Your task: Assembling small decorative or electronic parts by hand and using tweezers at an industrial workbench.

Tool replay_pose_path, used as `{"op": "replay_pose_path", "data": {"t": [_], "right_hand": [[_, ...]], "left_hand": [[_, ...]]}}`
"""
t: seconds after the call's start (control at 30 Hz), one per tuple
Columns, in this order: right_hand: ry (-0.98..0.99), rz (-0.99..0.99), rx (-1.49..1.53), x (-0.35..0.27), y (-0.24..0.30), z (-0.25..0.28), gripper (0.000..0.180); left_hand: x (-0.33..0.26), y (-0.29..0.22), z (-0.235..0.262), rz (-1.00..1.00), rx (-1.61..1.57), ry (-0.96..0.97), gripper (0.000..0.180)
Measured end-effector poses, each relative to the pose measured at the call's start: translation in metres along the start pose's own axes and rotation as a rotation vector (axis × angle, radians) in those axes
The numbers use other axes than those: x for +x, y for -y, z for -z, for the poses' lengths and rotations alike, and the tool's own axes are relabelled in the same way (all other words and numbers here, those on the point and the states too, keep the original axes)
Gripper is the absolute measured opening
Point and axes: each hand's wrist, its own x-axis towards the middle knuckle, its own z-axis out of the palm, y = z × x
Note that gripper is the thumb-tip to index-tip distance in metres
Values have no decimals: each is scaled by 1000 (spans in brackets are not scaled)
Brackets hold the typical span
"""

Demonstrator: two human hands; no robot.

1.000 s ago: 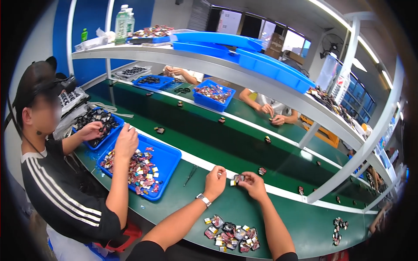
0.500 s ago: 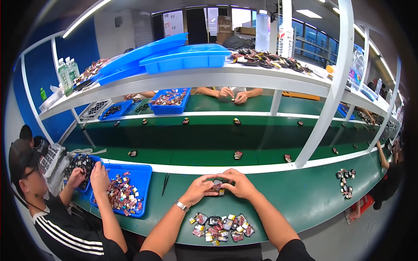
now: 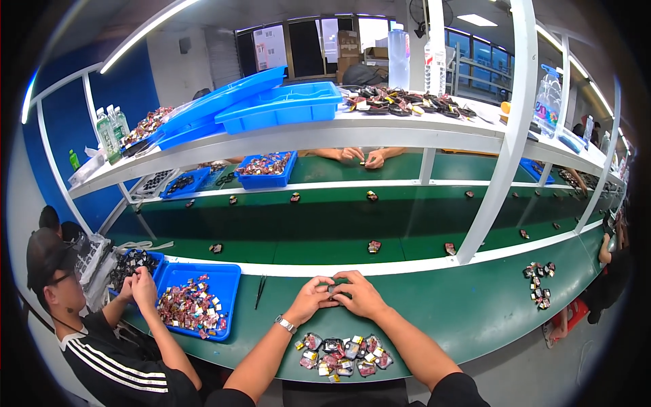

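Both my hands meet above the green table [image 3: 441,319], fingers curled around one small dark electronic module [image 3: 331,289]. My left hand [image 3: 309,300], with a watch on its wrist, grips its left side. Fingers of my right hand [image 3: 361,296] close on it from the right and cover most of it. Between my forearms, near the table edge, lies a pile of similar modules [image 3: 345,355], with dark housings, reddish boards and white and yellow parts. A pair of black tweezers [image 3: 260,292] rests on the table left of my hands.
At my left, a co-worker [image 3: 129,339] handles something small beside a blue tray [image 3: 235,292] of reddish parts. Beyond a white rail, a green conveyor belt [image 3: 305,234] carries spaced modules. White posts [image 3: 502,163] and a loaded shelf [image 3: 407,133] stand ahead. More modules [image 3: 539,281] lie right.
My fingers have closed further over the module, turning it so less of it shows. The view has shifted slightly. The co-worker's hands have come together.
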Motion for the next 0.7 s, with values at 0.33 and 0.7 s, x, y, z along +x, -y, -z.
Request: {"op": "replay_pose_path", "data": {"t": [0.33,0.7], "right_hand": [[-80,-132,109,-1,7,-9,12],[-81,-96,123,0,5,-9,11]], "left_hand": [[-6,7,9,-38,-61,112,32],[-1,6,8,-28,-94,71,27]]}}
